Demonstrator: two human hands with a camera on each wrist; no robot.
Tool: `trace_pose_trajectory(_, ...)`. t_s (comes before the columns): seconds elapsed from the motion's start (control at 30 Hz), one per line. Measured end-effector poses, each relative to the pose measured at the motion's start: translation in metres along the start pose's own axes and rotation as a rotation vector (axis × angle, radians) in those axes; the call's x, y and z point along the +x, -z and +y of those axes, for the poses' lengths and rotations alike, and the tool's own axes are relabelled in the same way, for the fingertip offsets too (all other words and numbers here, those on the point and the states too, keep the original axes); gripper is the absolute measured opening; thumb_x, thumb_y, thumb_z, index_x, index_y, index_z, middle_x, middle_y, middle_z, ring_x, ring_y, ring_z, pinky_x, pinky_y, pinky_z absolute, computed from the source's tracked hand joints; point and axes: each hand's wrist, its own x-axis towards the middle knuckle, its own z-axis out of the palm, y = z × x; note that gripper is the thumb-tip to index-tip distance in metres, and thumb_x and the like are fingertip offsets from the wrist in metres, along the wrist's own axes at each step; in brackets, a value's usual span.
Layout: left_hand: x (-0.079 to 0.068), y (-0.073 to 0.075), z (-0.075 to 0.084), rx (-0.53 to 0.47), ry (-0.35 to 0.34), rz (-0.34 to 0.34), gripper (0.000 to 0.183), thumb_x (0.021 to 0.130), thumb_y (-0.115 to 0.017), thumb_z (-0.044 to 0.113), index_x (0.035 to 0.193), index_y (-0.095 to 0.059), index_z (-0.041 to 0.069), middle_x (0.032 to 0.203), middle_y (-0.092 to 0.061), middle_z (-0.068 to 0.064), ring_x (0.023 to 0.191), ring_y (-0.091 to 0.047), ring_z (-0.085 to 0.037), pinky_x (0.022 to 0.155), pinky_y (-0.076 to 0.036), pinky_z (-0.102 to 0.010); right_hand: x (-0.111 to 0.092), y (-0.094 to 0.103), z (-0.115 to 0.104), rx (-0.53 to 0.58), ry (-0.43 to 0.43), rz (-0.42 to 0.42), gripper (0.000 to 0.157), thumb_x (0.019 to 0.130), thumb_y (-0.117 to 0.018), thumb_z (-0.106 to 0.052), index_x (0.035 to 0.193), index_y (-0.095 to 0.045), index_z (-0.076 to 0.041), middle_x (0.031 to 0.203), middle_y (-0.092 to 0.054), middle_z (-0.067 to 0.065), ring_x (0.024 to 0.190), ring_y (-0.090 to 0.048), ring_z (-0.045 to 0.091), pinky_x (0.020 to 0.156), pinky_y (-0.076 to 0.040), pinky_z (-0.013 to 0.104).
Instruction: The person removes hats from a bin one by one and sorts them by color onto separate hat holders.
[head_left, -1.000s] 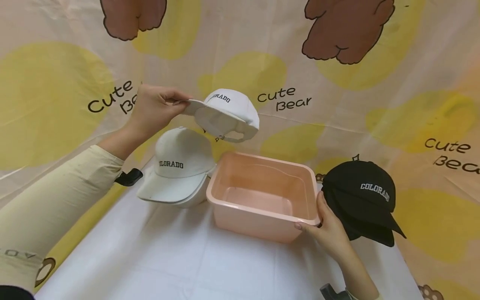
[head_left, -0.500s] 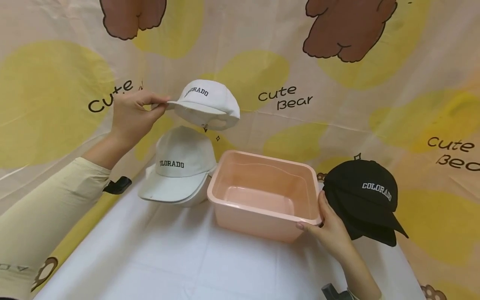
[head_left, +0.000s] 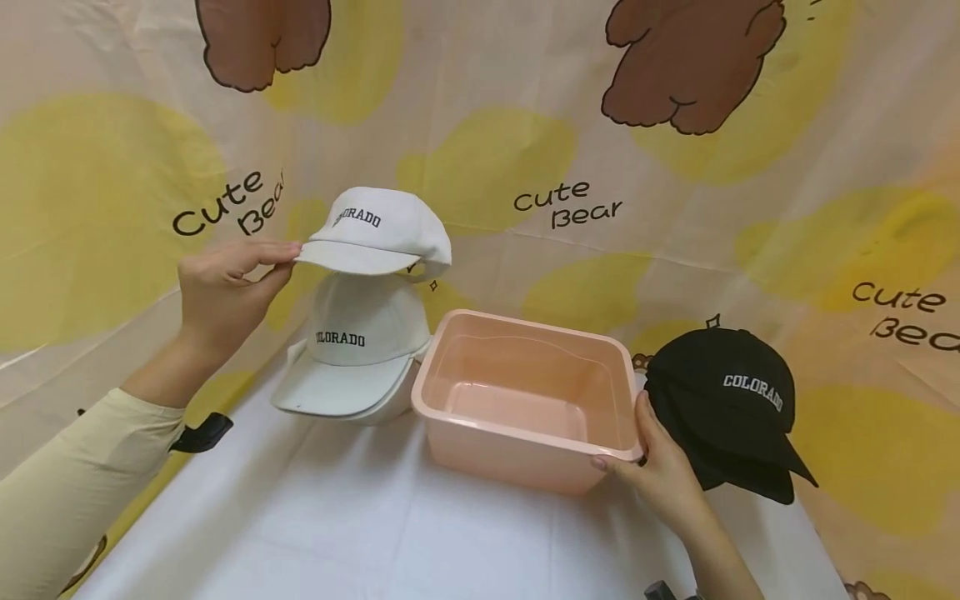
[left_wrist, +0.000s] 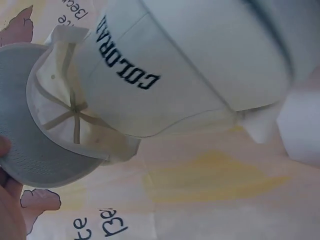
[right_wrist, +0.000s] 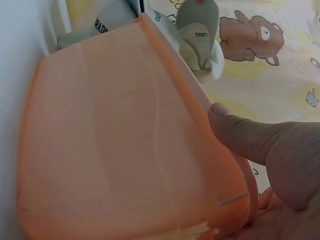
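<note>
My left hand (head_left: 225, 296) pinches the brim of a white baseball cap (head_left: 378, 229) marked COLORADO. That cap is held up just above a stack of pale caps (head_left: 360, 337) on the table; in the head view it overlaps the crown of the top one. The left wrist view looks into the underside of the held cap (left_wrist: 60, 100), beside the stacked cap's lettered front (left_wrist: 150, 50). With its thumb over the rim, my right hand (head_left: 667, 467) grips the near right corner of a pink plastic bin (head_left: 510, 458). The bin's interior shows no contents.
Black COLORADO caps (head_left: 720, 392), one over another, stand right of the bin, close to my right hand. A white cloth (head_left: 360, 517) covers the table. Behind it hangs a curtain (head_left: 480, 167) printed with bears and yellow patches.
My left hand has carried the white cap leftward and then lower, from near the bin's back left corner to over the pale stack. The right hand keeps its grip on the bin.
</note>
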Motion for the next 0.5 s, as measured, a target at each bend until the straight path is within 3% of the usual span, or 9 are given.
trace_pose_trajectory(0.17,-0.019,0.005,0.010,-0.011,0.000,0.053,0.022,0.070,-0.077,-0.025,0.082,-0.080,-0.006,0.086,-0.075,-0.025,0.098,-0.067,0.011,0.092,-0.054,-0.010,-0.002,-0.001,-0.001,-0.009,0.001,0.003,0.126,0.078,-0.089,-0.043,0.163,-0.005,-0.003,0.169,-0.005,0.023,0.154,-0.015,0.047,0.120,-0.025,0.068)
trace_pose_trajectory(0.37,-0.037,0.005,0.007,-0.044,-0.033,0.124,0.016,0.072,-0.076,-0.018,0.079,-0.080,-0.004,0.084,-0.075,-0.024,0.095,-0.073,-0.001,0.093,-0.057,-0.018,-0.002,0.000,-0.003,-0.001,0.000,0.006,0.127,0.077,-0.090,-0.041,0.163,-0.004,-0.005,0.170,-0.004,0.022,0.154,-0.015,0.047,0.120,-0.026,0.068)
trace_pose_trajectory(0.5,-0.053,0.006,0.004,-0.040,-0.035,0.112,0.015,0.072,-0.076,-0.016,0.079,-0.080,-0.003,0.084,-0.076,-0.023,0.095,-0.073,0.000,0.092,-0.055,-0.014,0.000,-0.001,-0.004,-0.006,0.000,0.003,0.127,0.077,-0.090,-0.041,0.163,-0.004,-0.004,0.170,-0.005,0.022,0.154,-0.016,0.046,0.120,-0.026,0.066)
